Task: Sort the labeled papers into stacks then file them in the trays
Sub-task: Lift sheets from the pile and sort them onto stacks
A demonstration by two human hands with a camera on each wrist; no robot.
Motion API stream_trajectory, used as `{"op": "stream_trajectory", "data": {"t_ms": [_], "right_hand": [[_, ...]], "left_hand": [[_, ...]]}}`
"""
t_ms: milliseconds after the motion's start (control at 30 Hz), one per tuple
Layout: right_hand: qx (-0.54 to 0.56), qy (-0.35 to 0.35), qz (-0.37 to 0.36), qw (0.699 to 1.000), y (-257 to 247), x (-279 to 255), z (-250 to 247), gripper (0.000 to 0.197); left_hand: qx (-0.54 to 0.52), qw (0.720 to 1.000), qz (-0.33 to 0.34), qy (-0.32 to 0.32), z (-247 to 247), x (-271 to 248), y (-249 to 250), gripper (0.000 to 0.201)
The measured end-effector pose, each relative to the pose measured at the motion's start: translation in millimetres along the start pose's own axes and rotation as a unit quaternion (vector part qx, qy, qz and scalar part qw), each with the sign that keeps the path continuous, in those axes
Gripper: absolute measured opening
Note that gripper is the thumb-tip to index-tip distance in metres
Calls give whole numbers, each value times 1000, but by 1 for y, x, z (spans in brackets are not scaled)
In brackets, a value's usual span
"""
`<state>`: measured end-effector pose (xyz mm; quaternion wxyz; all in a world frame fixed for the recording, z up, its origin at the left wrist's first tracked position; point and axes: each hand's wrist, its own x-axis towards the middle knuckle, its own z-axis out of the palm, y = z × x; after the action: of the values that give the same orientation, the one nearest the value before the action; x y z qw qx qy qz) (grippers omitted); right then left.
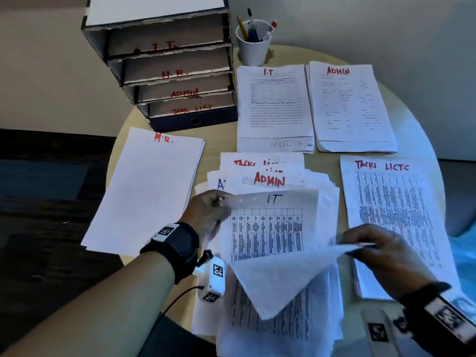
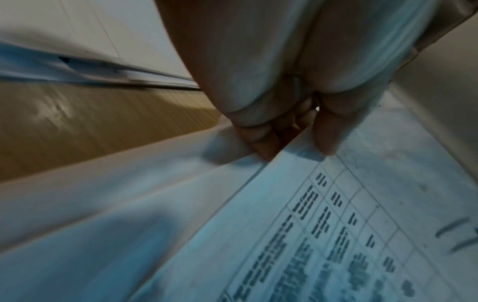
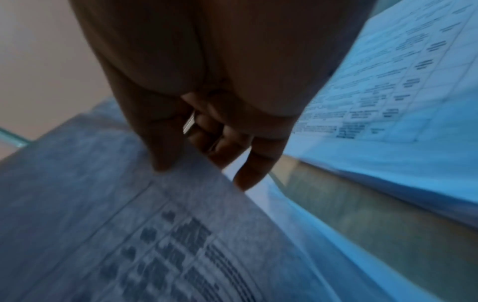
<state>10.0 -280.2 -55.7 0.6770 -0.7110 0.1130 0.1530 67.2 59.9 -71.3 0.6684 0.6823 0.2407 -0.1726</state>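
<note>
Sorting partly done. Four stacks lie on the surface: HR (image 1: 144, 186) at left edge, IT (image 1: 274, 106) and ADMIN (image 1: 353, 106) at far edge, TASK LISTS (image 1: 396, 215) at right. Both hands pinch an IT sheet (image 1: 270, 233): left hand (image 1: 208, 210), right hand (image 1: 378, 253). Unsorted pile (image 1: 278, 318) at near edge remains. Trays (image 1: 167, 65) appear empty; filing not begun.

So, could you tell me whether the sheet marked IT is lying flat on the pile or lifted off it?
Lifted. The white table-printed sheet marked IT bows above the unsorted pile, pinched by the left hand and right hand.
</note>
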Motion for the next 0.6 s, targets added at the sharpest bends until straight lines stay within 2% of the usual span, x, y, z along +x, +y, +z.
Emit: {"op": "stream_trajectory", "data": {"t_ms": [133,200,267,300,367,400,433,467,500,567,600], "right_hand": [[-134,62,-60,987,15,-1,16,30],[-131,79,-51,987,24,-1,22,26],[-95,102,-31,990,29,-1,26,23],[-80,106,-26,991,29,-1,26,23],[-49,85,-20,995,28,-5,25,28],[-37,68,-22,997,27,-8,22,31],[-33,52,-25,998,26,-11,19,32],[-37,35,-29,998,25,-14,15,31],[-42,26,-28,998,26,-17,12,28],[-38,24,-26,999,27,-20,7,30],[-35,27,-26,999,29,-21,4,34]], "left_hand": [[58,985,29,-162,4,-25,8,23],[66,970,31,-230,6,-37,10,23],[81,963,35,-254,4,-40,10,30],[75,968,33,-238,4,-36,10,35],[71,986,26,-151,8,-18,11,38],[108,988,46,-100,12,-7,13,35],[193,976,84,-63,17,5,16,31],[304,942,130,-52,22,16,19,27],[415,892,166,-64,28,26,21,31],[581,789,172,-102,41,39,24,39],[635,748,162,-108,47,43,25,39]]}}
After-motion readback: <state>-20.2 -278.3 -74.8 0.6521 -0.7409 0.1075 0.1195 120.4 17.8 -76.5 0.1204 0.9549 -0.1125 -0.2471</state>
